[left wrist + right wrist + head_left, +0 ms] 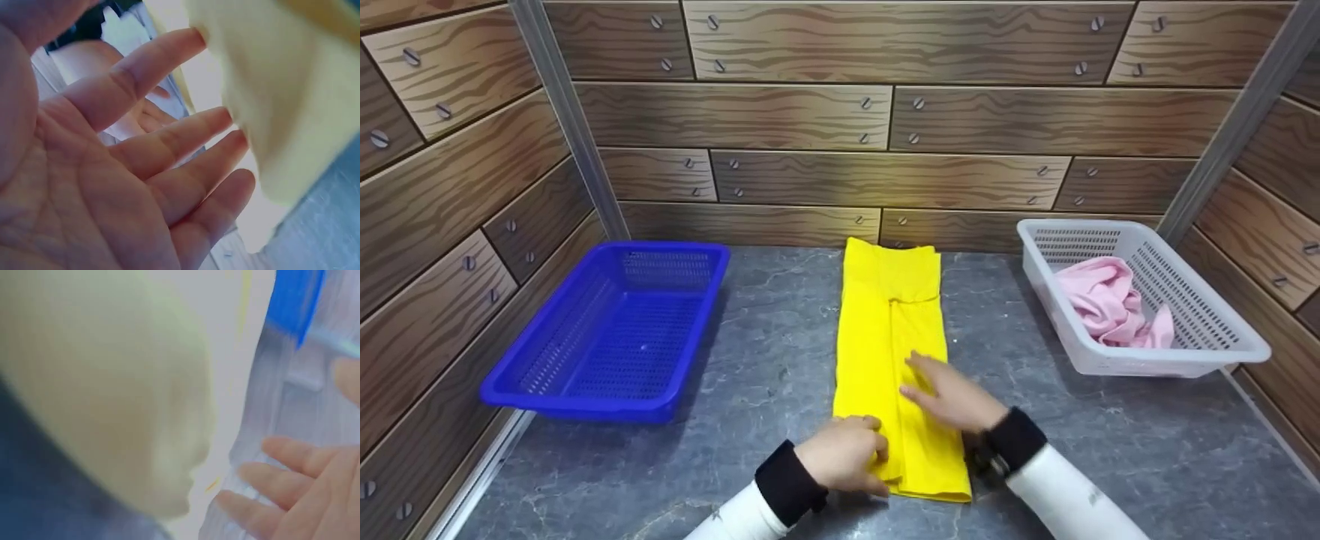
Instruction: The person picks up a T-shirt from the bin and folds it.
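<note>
A yellow cloth (864,330), folded into a long strip with an overlapping edge down its middle, lies lengthwise on the grey table. My left hand (844,452) is at its near left edge. In the left wrist view its fingers (169,140) are extended, with the tips right at the yellow fabric (298,95). Farther up on the right side, my right hand (956,394) is over the strip with fingers spread. The right wrist view, somewhat blurred, shows those fingers (275,481) loosely extended beside the cloth (107,382), with nothing gripped.
A blue perforated basket (694,352) stands on the left of the table (776,360). At the right, a white basket (1207,277) holds a crumpled pink cloth (1102,296). Wood-patterned panels (810,116) enclose the back and sides.
</note>
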`<state>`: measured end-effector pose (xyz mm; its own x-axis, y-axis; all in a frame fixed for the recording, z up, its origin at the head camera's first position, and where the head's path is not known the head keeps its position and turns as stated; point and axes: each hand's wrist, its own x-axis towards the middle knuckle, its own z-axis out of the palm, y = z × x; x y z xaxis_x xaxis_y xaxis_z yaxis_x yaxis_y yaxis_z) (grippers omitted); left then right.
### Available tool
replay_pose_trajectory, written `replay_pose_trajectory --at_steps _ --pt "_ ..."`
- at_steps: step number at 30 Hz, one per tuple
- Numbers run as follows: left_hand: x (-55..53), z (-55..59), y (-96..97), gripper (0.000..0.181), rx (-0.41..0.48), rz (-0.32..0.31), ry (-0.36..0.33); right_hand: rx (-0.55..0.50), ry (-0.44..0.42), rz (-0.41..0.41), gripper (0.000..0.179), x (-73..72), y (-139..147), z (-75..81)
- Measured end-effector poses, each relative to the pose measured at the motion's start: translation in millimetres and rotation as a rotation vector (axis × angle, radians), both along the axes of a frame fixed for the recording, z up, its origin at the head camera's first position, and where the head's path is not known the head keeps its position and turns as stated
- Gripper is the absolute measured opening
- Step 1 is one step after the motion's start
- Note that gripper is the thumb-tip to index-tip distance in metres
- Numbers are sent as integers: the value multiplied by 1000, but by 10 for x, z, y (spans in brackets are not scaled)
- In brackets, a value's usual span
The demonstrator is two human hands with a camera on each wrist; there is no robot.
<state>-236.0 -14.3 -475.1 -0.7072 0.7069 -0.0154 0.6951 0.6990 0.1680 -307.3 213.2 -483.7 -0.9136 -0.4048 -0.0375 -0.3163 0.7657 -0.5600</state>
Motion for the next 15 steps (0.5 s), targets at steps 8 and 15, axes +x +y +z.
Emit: replay_pose_trajectory --at_steps 8,15 --pt "87 -35 103 40 -104 44 133 200 37 149 54 629 22 135" --pt "104 -113 176 17 -76 64 203 324 58 190 58 764 -74 161"
